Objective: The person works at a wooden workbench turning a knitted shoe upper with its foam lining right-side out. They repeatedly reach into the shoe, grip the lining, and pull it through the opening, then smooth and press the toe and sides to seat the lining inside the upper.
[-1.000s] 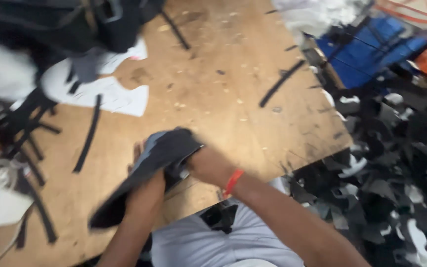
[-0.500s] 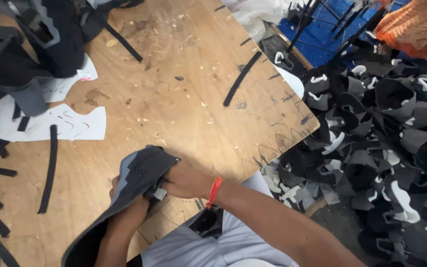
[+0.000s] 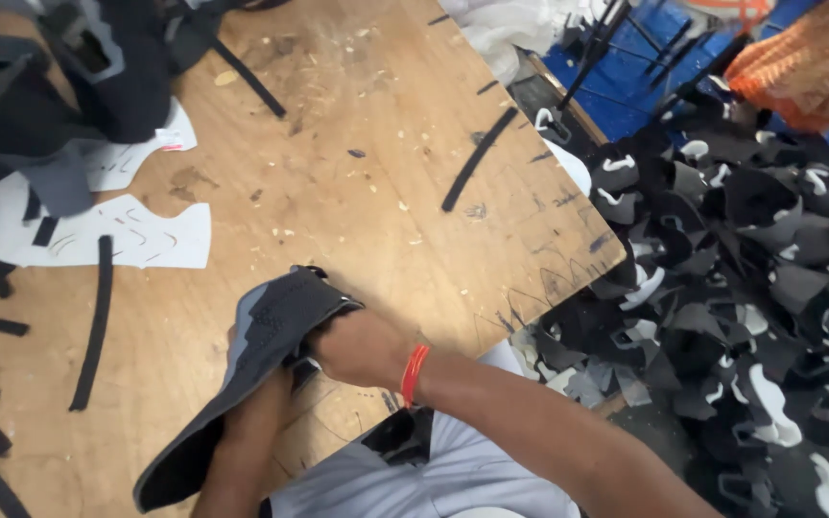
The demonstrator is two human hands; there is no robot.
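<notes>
From the head camera, no container shows; a loose heap of black and white cut pieces [image 3: 741,317] fills the right of the frame beside the wooden table [image 3: 357,173]. Your dark grey shoe upper [image 3: 242,374] lies at lower centre, long axis running from lower left up to centre. Your right hand [image 3: 357,347] clenches its upper end, wrist bent inward. Your left hand [image 3: 242,398] is hidden beneath it; its grip cannot be told.

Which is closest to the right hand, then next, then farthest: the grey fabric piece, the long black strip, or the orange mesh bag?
From the right hand:
1. Grey fabric piece, held in the hand.
2. Long black strip, up the wooden table.
3. Orange mesh bag, far top-right corner.
</notes>
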